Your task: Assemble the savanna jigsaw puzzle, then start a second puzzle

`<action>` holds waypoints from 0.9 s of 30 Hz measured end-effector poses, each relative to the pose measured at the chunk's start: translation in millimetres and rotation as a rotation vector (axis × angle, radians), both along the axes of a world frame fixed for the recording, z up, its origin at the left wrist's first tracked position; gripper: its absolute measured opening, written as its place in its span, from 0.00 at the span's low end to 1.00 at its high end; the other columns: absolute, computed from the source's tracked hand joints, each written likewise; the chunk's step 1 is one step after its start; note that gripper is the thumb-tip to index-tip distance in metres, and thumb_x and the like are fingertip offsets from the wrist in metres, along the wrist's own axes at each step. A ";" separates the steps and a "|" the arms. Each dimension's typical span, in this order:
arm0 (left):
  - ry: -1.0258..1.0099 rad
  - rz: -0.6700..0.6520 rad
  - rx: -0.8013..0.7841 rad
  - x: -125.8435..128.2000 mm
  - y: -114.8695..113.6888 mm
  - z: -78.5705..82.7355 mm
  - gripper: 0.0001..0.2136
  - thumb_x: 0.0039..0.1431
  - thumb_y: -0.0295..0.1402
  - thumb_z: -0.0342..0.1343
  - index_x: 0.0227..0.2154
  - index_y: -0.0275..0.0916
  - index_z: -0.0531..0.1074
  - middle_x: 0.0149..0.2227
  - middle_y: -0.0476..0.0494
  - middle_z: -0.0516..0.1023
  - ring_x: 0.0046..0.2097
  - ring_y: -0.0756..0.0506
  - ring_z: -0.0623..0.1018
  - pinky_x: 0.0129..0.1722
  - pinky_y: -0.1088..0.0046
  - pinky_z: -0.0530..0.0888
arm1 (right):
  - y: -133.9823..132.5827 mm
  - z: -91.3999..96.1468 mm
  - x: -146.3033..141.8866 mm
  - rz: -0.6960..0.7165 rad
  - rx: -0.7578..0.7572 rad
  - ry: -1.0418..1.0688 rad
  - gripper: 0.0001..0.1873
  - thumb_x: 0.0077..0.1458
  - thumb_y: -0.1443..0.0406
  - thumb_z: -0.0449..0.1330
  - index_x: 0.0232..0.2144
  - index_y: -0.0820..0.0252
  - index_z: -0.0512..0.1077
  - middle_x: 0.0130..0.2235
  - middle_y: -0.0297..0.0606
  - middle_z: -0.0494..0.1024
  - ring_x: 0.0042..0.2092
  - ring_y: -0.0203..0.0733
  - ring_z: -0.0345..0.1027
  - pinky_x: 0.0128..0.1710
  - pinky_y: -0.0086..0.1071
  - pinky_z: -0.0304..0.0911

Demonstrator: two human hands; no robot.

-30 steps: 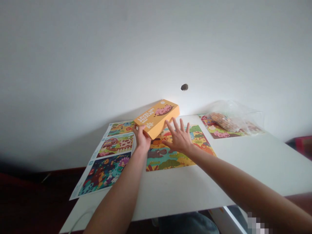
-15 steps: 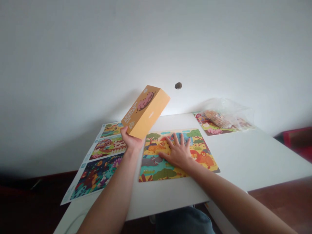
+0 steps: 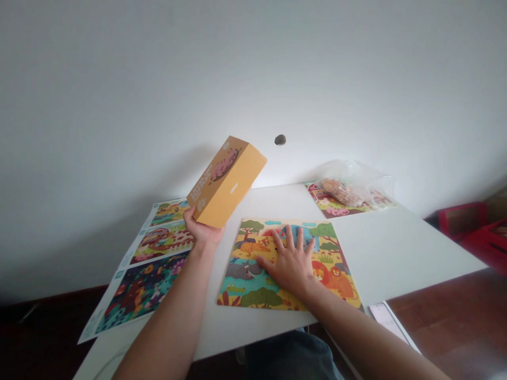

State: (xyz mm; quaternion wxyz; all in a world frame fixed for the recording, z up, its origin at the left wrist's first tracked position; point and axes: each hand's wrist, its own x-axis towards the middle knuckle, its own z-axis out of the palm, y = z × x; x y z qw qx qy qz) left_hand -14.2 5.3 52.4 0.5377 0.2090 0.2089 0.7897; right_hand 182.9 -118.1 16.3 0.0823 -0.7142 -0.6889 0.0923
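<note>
My left hand (image 3: 202,232) grips the lower end of an orange puzzle box (image 3: 225,181) and holds it tilted up above the white table (image 3: 388,248). My right hand (image 3: 291,263) lies flat with spread fingers on a finished safari animal puzzle (image 3: 336,274) in the middle of the table. The puzzle sits near the table's front edge.
A long picture sheet (image 3: 146,264) with three colourful scenes lies at the left, overhanging the edge. At the back right a clear plastic bag of loose pieces (image 3: 348,187) rests on another farm puzzle (image 3: 328,203). Red crates (image 3: 475,232) stand on the floor at right.
My left hand has lifted the box off the puzzle and tilted it up to the left. My right hand has come down flat on the puzzle, which has slid nearer to me.
</note>
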 end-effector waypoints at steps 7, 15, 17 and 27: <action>-0.009 -0.014 0.009 -2.7 -0.9 0.6 0.22 0.55 0.45 0.45 0.45 0.39 0.75 0.36 0.43 0.82 0.37 0.42 0.81 0.33 0.69 0.77 | -8.2 -1.8 11.7 -0.001 -0.011 -0.022 0.50 0.52 0.30 0.38 0.70 0.43 0.47 0.73 0.42 0.39 0.70 0.73 0.25 0.59 0.74 0.23; 0.012 -0.029 0.008 -5.9 2.2 -4.0 0.23 0.53 0.47 0.49 0.46 0.39 0.74 0.35 0.44 0.81 0.35 0.42 0.80 0.31 0.69 0.76 | -15.5 -4.0 33.1 0.021 0.008 -0.064 0.50 0.52 0.30 0.39 0.70 0.42 0.47 0.72 0.42 0.40 0.70 0.73 0.26 0.60 0.73 0.24; 0.002 -0.022 -0.002 -7.6 3.6 -5.5 0.23 0.53 0.47 0.49 0.45 0.39 0.74 0.34 0.44 0.81 0.33 0.42 0.80 0.30 0.69 0.75 | -17.3 -3.8 40.1 0.029 0.013 -0.066 0.49 0.52 0.31 0.39 0.70 0.42 0.47 0.72 0.41 0.41 0.70 0.73 0.27 0.60 0.73 0.25; 0.005 -0.065 0.013 -11.9 8.0 -12.5 0.22 0.52 0.46 0.49 0.43 0.40 0.75 0.34 0.44 0.81 0.35 0.42 0.80 0.30 0.70 0.76 | -18.6 -0.2 56.2 0.039 -0.015 -0.080 0.50 0.52 0.30 0.37 0.70 0.44 0.47 0.72 0.42 0.40 0.70 0.74 0.28 0.60 0.73 0.25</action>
